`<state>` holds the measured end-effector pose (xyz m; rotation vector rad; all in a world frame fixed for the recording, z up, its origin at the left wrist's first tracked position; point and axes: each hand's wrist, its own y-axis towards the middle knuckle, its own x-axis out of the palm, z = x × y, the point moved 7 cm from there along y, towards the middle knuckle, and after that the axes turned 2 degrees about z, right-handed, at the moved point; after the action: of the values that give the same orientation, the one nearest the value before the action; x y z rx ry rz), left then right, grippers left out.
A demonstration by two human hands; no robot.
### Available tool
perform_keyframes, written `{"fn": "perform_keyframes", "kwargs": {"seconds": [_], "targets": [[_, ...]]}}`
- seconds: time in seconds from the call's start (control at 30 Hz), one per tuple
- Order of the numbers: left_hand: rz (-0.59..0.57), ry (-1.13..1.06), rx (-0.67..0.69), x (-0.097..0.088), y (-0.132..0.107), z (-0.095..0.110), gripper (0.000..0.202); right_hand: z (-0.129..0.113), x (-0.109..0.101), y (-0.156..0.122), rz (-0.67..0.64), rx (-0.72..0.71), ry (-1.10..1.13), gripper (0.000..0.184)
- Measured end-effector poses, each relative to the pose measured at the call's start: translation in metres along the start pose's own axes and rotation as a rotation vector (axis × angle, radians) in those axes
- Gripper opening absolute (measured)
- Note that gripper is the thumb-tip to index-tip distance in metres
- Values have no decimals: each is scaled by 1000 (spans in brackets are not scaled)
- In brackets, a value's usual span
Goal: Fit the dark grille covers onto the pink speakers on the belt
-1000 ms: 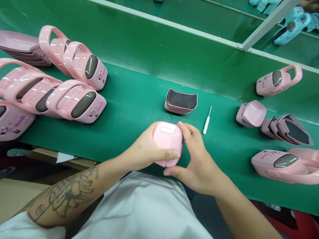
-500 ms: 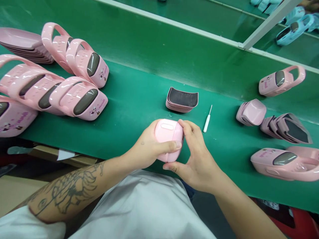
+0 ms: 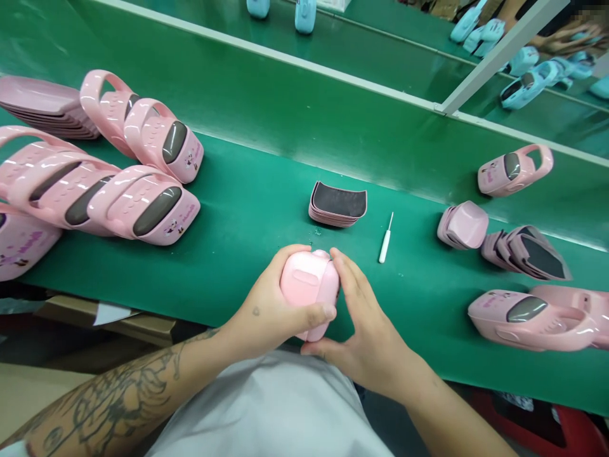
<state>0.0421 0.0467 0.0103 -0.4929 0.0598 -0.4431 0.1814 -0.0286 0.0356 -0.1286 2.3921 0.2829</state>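
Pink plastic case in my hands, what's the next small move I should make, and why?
Probably press along the seam of the pink plastic case with your right hand, since its fingers rest at that end while your left hand cradles the case. The white-handled pick lies close by on the green belt if the seam resists.

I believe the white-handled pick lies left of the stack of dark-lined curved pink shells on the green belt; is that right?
No: the head view shows the white-handled pick right of that shell stack on the green belt.
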Motion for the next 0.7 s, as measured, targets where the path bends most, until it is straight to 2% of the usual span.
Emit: {"fn": "perform_keyframes", "kwargs": {"seconds": [0.2, 0.4, 0.5, 0.53, 0.6, 0.67, 0.7], "targets": [[54, 9, -12, -3, -7, 0, 93, -9, 7, -5, 73, -134, -14, 119], [23, 40, 77, -5, -8, -4, 92, -16, 8, -3, 115, -154, -48, 112], [-9, 0, 186, -12, -6, -5, 88, -15, 12, -3, 101, -191, -42, 116], [-2, -33, 247, -16, -5, -3, 87, -11, 12, -3, 115, -169, -15, 119], [46, -138, 378, -25, -5, 1, 88, 2, 8, -3, 234, -25, 76, 118], [111, -267, 472, -30, -5, 2, 96, 14, 11, -3, 308, 126, 167, 99], [133, -325, 495, -31, -4, 2, 100, 14, 17, -1, 288, 144, 193, 87]]}}
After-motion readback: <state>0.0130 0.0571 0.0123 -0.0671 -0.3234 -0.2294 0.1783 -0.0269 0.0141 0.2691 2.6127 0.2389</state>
